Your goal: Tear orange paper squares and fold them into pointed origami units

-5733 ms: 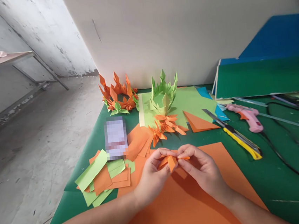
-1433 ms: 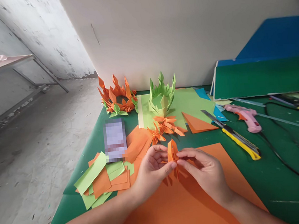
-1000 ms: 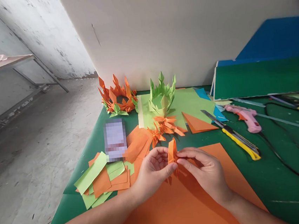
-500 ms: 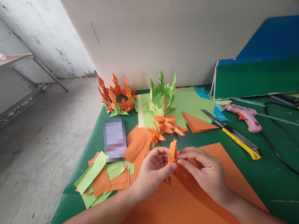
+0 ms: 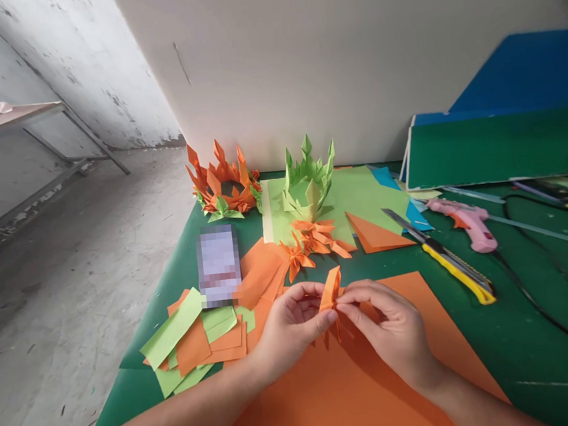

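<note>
Between my two hands is a folded orange paper flower [image 5: 330, 292], held above a large orange sheet [image 5: 326, 396]. My left hand [image 5: 299, 319] pinches its left side between thumb and fingers. At its right side, the thumb and forefinger of my right hand [image 5: 387, 320] are closed on the paper too. Petals hang below the fingers, partly hidden by them. Just beyond lie several finished orange paper flowers [image 5: 311, 240]. Behind those stands a green folded-paper crown [image 5: 310, 184], with an orange paper crown [image 5: 224, 185] to its left.
Loose orange and green paper pieces [image 5: 193, 342] lie at left, below a blurred rectangular object [image 5: 219, 266]. To the right are a yellow utility knife [image 5: 455, 270] with its blade out, a pink glue gun [image 5: 465, 219] with a cord, and an orange paper triangle [image 5: 379, 234].
The orange flower has tilted slightly, its upper petal leaning more to the right. Both hands keep their grip in nearly the same place.
</note>
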`<state>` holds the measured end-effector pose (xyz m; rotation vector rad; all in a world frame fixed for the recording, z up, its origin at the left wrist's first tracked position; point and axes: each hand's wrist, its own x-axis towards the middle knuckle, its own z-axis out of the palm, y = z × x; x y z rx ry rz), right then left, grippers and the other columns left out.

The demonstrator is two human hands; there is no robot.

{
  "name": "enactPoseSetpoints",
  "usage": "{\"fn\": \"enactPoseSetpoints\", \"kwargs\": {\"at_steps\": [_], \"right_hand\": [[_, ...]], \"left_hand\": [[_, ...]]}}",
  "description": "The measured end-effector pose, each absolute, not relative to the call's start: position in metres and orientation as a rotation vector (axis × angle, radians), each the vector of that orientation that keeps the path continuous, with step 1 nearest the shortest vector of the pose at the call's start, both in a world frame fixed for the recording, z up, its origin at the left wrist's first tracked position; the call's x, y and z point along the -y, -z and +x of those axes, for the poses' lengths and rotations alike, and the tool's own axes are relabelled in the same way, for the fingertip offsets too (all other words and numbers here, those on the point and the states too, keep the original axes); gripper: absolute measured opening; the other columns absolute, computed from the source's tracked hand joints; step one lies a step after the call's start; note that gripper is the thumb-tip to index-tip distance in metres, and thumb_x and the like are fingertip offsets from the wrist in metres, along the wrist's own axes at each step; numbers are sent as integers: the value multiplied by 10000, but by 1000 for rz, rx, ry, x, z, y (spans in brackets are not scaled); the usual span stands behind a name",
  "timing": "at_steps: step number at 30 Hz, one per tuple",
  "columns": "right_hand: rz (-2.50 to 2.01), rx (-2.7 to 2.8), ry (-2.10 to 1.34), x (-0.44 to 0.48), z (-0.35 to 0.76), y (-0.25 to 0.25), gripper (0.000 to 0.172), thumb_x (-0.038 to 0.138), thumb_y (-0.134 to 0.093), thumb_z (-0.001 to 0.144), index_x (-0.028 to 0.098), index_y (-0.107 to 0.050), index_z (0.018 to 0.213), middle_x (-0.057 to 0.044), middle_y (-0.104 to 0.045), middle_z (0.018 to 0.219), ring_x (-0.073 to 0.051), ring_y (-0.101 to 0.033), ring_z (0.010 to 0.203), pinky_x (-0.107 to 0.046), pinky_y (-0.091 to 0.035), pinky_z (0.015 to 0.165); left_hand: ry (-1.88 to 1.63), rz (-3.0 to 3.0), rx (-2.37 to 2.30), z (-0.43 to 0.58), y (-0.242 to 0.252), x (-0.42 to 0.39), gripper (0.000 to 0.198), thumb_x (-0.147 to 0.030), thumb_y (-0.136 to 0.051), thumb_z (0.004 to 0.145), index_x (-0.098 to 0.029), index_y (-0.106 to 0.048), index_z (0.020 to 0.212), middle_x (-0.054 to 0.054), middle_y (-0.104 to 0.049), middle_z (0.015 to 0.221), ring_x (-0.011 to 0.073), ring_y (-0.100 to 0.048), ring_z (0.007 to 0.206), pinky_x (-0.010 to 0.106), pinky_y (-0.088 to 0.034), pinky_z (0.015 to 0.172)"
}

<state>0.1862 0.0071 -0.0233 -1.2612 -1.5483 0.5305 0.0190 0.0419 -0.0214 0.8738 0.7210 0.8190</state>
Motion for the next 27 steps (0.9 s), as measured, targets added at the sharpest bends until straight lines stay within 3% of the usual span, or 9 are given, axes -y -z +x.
{"fn": "enactPoseSetpoints", "kwargs": {"at_steps": [7,11,15,18,20,23,27], "right_hand": [[-1317,1563,-478,-9,190,28,32,242,-659,878,255,-634,862,-25,-582,880,-195,-611,857,-321,-526,763],[-1358,1625,-379,-11,193,30,156,282,-667,871,288,-650,1026,-55,-556,1012,-240,-581,985,-390,-516,851],[-1377,1662,-321,-12,195,31,42,293,-680,858,271,-657,886,-55,-527,1022,-248,-556,998,-405,-500,854],[-1370,1687,-317,-12,195,31,63,270,-650,881,262,-634,820,-54,-515,1027,-244,-542,1010,-403,-486,862],[-1355,1686,-325,-12,194,32,33,258,-642,886,263,-615,867,-52,-519,1019,-242,-543,1009,-399,-479,866],[-1339,1677,-347,-12,195,32,127,263,-655,879,264,-584,984,-50,-534,1008,-240,-547,1003,-393,-473,865],[-1368,1713,-376,-13,196,31,41,282,-660,881,256,-630,888,-41,-504,956,-225,-541,950,-366,-475,819]], "left_hand": [[-811,903,-749,20,21,-43,307,-272,-821,723,-166,-653,958,48,-697,913,155,-652,848,278,-521,788],[-797,916,-768,20,20,-44,299,-275,-815,729,-156,-661,957,62,-701,923,162,-659,844,284,-526,791],[-797,918,-783,19,20,-44,284,-285,-813,732,-164,-681,952,58,-707,933,164,-661,851,283,-527,787],[-816,939,-788,18,20,-44,280,-295,-815,729,-173,-696,952,55,-713,938,170,-660,857,290,-524,795],[-815,947,-790,18,19,-44,278,-299,-808,738,-172,-702,962,62,-715,955,175,-660,878,291,-524,809],[-791,949,-789,18,18,-45,280,-310,-798,749,-163,-709,970,75,-718,961,184,-665,885,294,-530,811],[-784,945,-772,18,17,-45,275,-314,-799,748,-169,-720,969,75,-727,973,186,-668,898,291,-531,815]]}}
